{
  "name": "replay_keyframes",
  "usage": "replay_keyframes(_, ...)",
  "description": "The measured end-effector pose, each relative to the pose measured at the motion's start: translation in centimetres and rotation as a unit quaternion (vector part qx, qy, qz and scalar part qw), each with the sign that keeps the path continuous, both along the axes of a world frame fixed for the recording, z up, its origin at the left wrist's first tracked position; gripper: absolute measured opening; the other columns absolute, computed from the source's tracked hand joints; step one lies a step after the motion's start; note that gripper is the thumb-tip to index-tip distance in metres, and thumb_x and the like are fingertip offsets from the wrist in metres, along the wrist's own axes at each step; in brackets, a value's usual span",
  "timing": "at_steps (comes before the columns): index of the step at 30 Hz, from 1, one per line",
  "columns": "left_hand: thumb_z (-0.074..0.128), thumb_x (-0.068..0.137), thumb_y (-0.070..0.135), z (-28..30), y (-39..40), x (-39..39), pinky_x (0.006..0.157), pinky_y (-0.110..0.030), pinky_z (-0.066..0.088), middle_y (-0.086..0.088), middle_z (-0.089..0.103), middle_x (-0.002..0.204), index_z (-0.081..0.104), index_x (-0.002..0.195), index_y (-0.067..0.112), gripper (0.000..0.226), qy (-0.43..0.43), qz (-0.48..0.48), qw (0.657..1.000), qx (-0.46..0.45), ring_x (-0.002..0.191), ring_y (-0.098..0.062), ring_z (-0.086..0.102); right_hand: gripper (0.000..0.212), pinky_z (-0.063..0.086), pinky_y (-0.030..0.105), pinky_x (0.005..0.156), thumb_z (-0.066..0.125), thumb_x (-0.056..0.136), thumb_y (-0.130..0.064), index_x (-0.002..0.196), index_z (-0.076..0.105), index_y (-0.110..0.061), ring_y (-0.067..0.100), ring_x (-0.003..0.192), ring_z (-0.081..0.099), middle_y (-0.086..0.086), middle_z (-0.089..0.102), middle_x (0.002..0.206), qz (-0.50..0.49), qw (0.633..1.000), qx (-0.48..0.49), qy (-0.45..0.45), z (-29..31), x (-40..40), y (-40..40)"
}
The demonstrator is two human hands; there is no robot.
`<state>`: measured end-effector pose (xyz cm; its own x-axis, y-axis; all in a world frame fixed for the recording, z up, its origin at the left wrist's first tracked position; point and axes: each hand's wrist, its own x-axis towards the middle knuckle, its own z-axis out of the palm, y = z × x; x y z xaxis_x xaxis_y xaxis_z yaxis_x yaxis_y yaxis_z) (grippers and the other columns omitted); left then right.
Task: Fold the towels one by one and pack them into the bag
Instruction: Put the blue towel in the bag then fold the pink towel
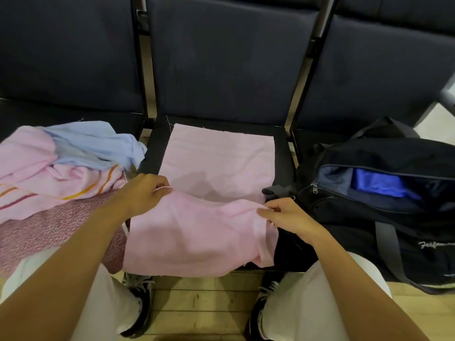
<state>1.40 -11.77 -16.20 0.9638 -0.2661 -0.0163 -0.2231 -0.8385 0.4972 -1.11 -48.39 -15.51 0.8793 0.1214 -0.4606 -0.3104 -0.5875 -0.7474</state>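
A pale pink towel (216, 163) lies spread on the middle chair seat, its near half lifted and hanging over the seat's front edge. My left hand (145, 193) pinches the near left corner of this towel. At the near right corner, my right hand (288, 217) pinches the towel's edge. A black duffel bag (394, 217) sits on the right seat with its zip open, and blue cloth (379, 183) shows inside. On the left seat is a heap of towels (61, 168): light blue on top, pink with orange stripes, and a speckled pink one below.
Three dark padded chairs (229, 70) stand in a row with metal frames between them. Below the seat edge is a wooden floor (209, 306), with my knees in pale trousers and dark shoes at the bottom. The bag's grey strap (386, 247) hangs down its front.
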Motion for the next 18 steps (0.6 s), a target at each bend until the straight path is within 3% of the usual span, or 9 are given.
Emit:
replay_keyframes(3, 0.059, 0.095, 0.026, -0.4, 0.0, 0.7, 0.065, -0.034, 0.049, 0.013, 0.053, 0.063, 0.056, 0.079, 0.028, 0.017, 0.014, -0.007, 1.000, 0.019, 0.062, -0.008, 0.053, 0.013, 0.055, 0.029, 0.081, 0.066, 0.090, -0.014, 0.095, 0.076, -0.008, 0.017, 0.083, 0.069, 0.006, 0.074, 0.089, -0.030, 0.999, 0.001, 0.013, -0.4, 1.4, 0.2)
replay_keyframes(6, 0.059, 0.095, 0.029, -0.7, 0.0, 1.5, 0.062, -0.030, 0.043, 0.010, 0.056, 0.065, 0.055, 0.079, 0.029, 0.017, 0.027, -0.008, 0.999, 0.023, 0.063, -0.009, 0.055, 0.020, 0.046, 0.029, 0.068, 0.065, 0.084, -0.011, 0.078, 0.061, 0.007, 0.018, 0.068, 0.055, 0.008, 0.053, 0.071, 0.006, 0.999, -0.047, 0.020, -0.9, 2.1, 0.7)
replay_keyframes(9, 0.059, 0.094, 0.032, -1.2, 0.3, 2.3, 0.063, -0.029, 0.044, 0.004, 0.061, 0.071, 0.054, 0.076, 0.032, 0.019, 0.069, -0.013, 0.996, 0.061, 0.066, -0.012, 0.057, 0.032, 0.031, 0.020, 0.053, 0.071, 0.087, -0.022, 0.067, 0.050, -0.009, 0.012, 0.056, 0.039, 0.002, 0.038, 0.060, 0.001, 0.996, -0.085, 0.008, -1.1, 2.2, 1.5)
replay_keyframes(11, 0.061, 0.093, 0.033, -1.4, 0.3, 2.6, 0.064, -0.031, 0.048, 0.005, 0.063, 0.072, 0.052, 0.070, 0.038, 0.025, 0.097, -0.022, 0.993, 0.067, 0.067, -0.012, 0.059, 0.042, 0.032, 0.020, 0.052, 0.070, 0.089, -0.031, 0.062, 0.046, -0.010, 0.014, 0.055, 0.040, 0.003, 0.038, 0.057, -0.002, 0.995, -0.098, 0.002, -1.4, 2.4, 1.7)
replay_keyframes(15, 0.061, 0.094, 0.033, -1.4, 0.2, 3.5, 0.062, -0.032, 0.047, 0.006, 0.060, 0.065, 0.054, 0.063, 0.036, 0.031, 0.126, -0.011, 0.991, 0.046, 0.064, -0.012, 0.058, 0.027, 0.027, 0.025, 0.052, 0.059, 0.087, -0.011, 0.064, 0.046, -0.008, 0.016, 0.057, 0.034, 0.003, 0.035, 0.060, 0.014, 0.987, -0.161, -0.008, -1.7, 3.5, 2.1)
replay_keyframes(18, 0.060, 0.095, 0.031, -1.1, 0.4, 3.9, 0.062, -0.028, 0.038, 0.010, 0.052, 0.061, 0.048, 0.060, 0.034, 0.037, 0.128, 0.004, 0.990, 0.067, 0.062, -0.009, 0.052, 0.029, 0.028, 0.013, 0.040, 0.053, 0.087, -0.002, 0.061, 0.052, -0.012, 0.017, 0.051, 0.039, -0.002, 0.041, 0.058, -0.001, 0.975, -0.213, -0.059, -1.5, 3.8, 2.0)
